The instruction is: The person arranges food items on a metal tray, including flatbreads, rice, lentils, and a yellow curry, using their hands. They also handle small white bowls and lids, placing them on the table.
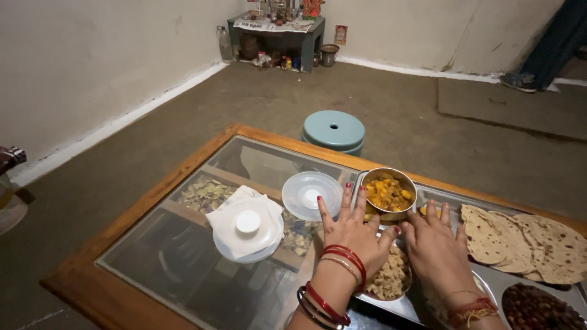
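At the far left edge a dark rounded object is only partly in frame and cannot be identified. The wooden-framed glass-topped table (202,153) occupies the lower centre; dried leaves (205,194) show in a compartment beneath the glass. On the glass lies a white plastic lid (247,227) on a folded white paper (235,205). Just to its right lies a second, clear round lid (312,194), knob up. Behind the table a pale blue round stool (334,130) stands on the floor, and a low shelf (278,33) with jars stands at the back wall.

The left hand (351,229) lies flat, fingers spread, grasping nothing; its fingertips rest at the left edge of the steel tray (489,278), beside the clear lid. The small steel bowl of yellow curry (387,194) stands upright in the tray's upper left section, touching both hands. The right hand (435,244) reaches to the bowl's lower right side; whether its fingers close on the bowl cannot be determined. Between the wrists a compartment holds a pale crumbly food (391,276).

Right of the right hand, flatbreads (529,241) lie stacked on the tray. A bowl of dark round pieces (538,308) sits at the lower right corner. At the upper right, another person's shoe (520,81) rests on the floor.
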